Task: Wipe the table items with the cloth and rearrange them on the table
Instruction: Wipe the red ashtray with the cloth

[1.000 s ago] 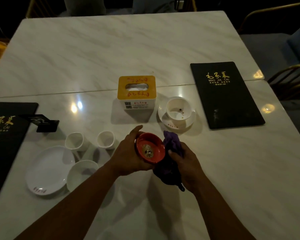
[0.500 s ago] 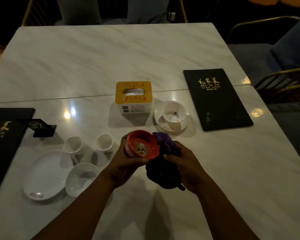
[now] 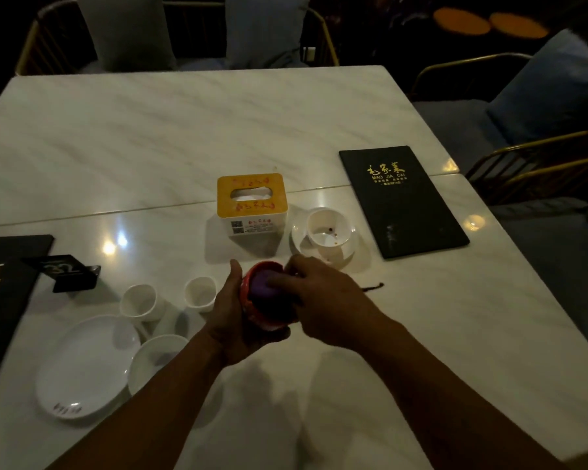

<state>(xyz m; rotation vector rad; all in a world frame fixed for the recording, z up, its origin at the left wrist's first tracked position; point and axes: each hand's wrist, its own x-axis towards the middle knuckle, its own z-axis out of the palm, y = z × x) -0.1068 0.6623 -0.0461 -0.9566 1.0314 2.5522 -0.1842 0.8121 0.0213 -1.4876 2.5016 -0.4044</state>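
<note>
My left hand (image 3: 233, 320) grips a small red bowl (image 3: 248, 296) from below and the left, held above the marble table (image 3: 184, 130). A purple cloth (image 3: 262, 290) is stuffed inside the bowl, and my right hand (image 3: 319, 296) presses it in with curled fingers. A thin loop of the cloth (image 3: 374, 286) sticks out to the right of that hand. Most of the bowl's inside is hidden by the cloth and my fingers.
Two white cups (image 3: 138, 301) (image 3: 200, 293), a white plate (image 3: 82, 366) and a white bowl (image 3: 157, 361) sit at the left. A yellow tissue box (image 3: 252, 205), a cup on a saucer (image 3: 328, 232), two black menus (image 3: 403, 201) (image 3: 0, 286) and a black sign (image 3: 65, 274) lie around.
My right hand has pushed the purple cloth from beside the red bowl down into it. The view has tilted up a little; both hands stay in the same spot.
</note>
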